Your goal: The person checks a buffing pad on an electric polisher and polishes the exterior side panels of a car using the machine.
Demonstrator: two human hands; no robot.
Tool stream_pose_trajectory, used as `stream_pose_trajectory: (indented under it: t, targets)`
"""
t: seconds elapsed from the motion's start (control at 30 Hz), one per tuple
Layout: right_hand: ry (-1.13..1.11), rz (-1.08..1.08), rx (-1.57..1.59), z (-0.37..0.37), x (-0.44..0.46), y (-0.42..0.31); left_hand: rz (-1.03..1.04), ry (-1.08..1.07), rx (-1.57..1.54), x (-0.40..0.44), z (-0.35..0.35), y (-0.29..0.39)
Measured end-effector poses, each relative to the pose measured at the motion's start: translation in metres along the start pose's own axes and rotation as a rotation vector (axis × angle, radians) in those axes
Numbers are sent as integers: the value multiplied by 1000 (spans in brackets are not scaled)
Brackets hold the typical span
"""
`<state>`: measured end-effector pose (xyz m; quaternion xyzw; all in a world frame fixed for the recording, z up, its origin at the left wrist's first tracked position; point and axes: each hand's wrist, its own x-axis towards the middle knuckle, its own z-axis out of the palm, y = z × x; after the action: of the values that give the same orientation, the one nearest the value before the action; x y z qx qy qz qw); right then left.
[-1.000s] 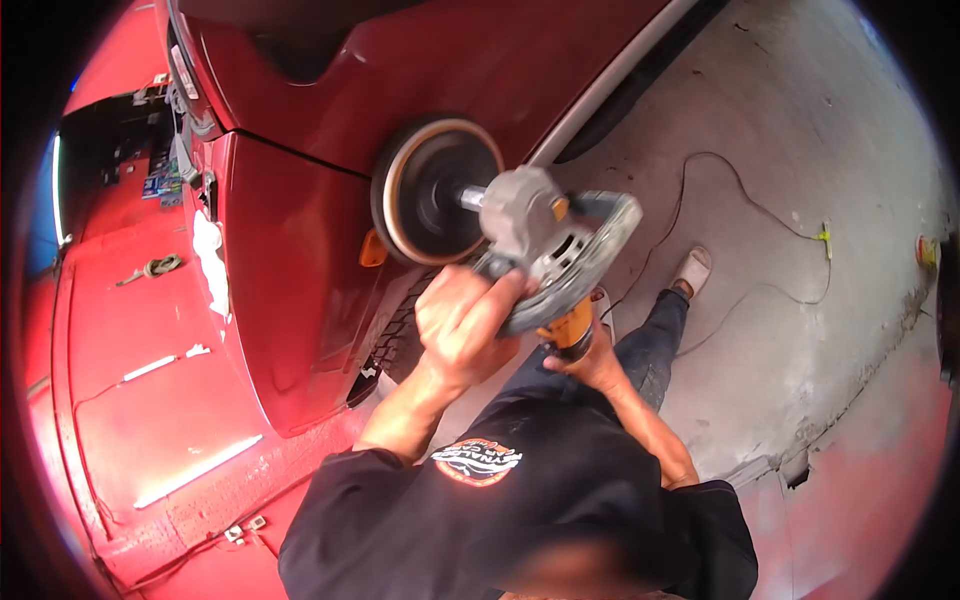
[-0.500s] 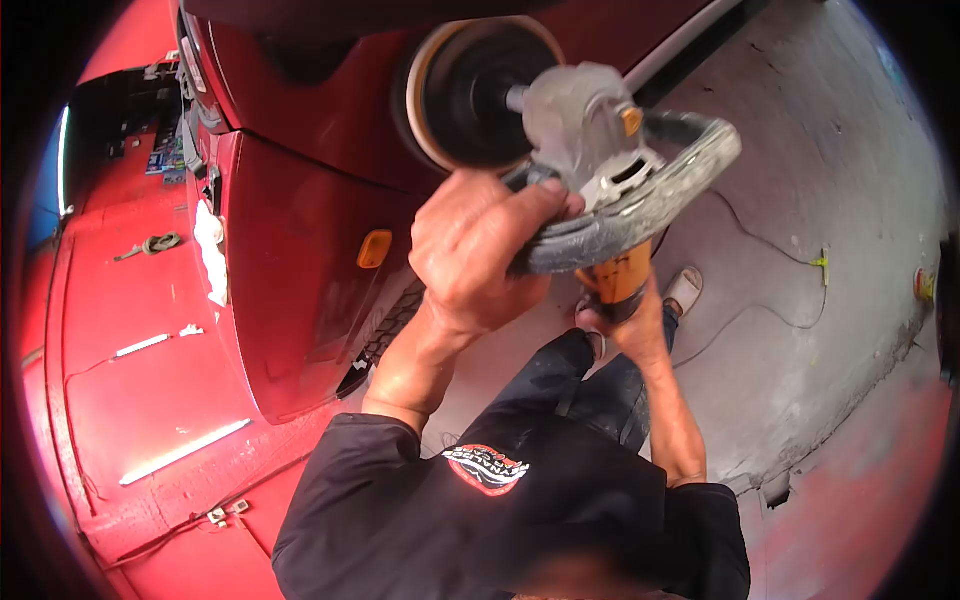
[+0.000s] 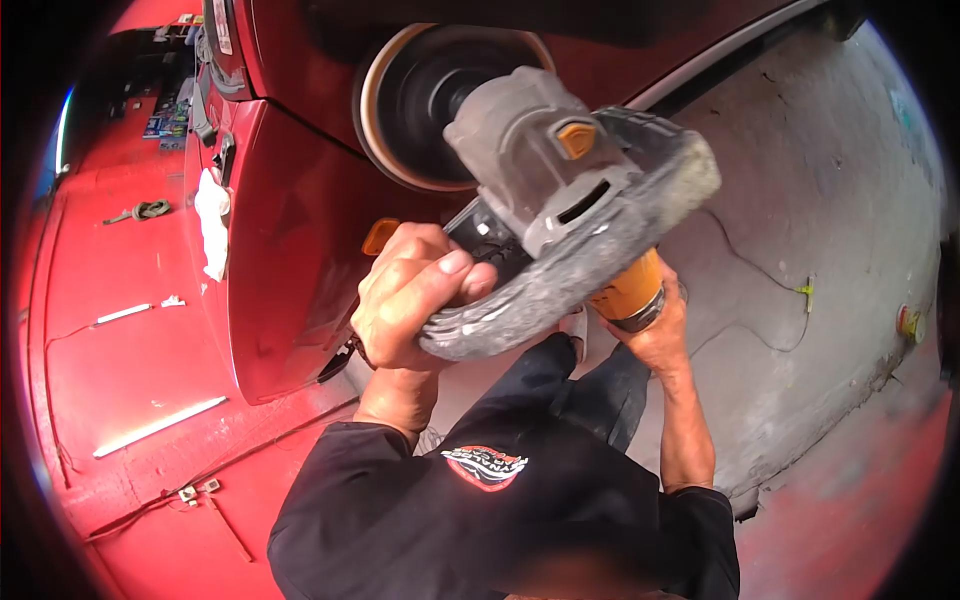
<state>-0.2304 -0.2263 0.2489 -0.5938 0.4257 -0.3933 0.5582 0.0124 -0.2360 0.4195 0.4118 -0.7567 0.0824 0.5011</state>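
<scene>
A grey and orange rotary polisher [image 3: 530, 150] is held up in front of the car's red side panel [image 3: 285, 240]. My left hand [image 3: 405, 295] is closed round the left end of its thick, worn loop handle [image 3: 560, 290]. Lower on the right, my right hand [image 3: 655, 325] wraps the orange body [image 3: 632, 285] of the tool. The round pad [image 3: 415, 110], with a pale rim and dark backing, faces the red panel. Part of the pad is behind the tool head, and its contact with the panel cannot be made out.
An orange side marker [image 3: 380, 236] is on the car. White cloth or paper [image 3: 213, 225] hangs at the panel's left edge. A cord with a yellow-green connector [image 3: 808, 292] lies on the concrete floor [image 3: 790, 190]. A red wall [image 3: 150, 350] with light tubes stands at left.
The polisher and both hands first rose towards the car's upper side; since then the pad has shifted left and my left hand has moved left and down. Both grips stay closed.
</scene>
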Motion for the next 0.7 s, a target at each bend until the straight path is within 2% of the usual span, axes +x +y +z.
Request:
stream_pose_trajectory:
  t: [0.13,0.27,0.5,0.53,0.6,0.7]
  targets:
    - [58,-64,-87,-17,14,10,52,32,9,16,29,-10]
    - [91,46,-42,-24,20,19,101,79,-35,28,51,-20]
    - [-22,78,45,2,1,11,20,-28,19,-2,-3,4]
    - [-22,27,-57,9,-2,5,15,-32,30,-9,-14,9]
    - [-135,14,37,16,-9,10,-52,-109,30,-24,-41,22]
    - [-174,-55,-21,22,-12,13,-121,-144,39,-34,-55,34]
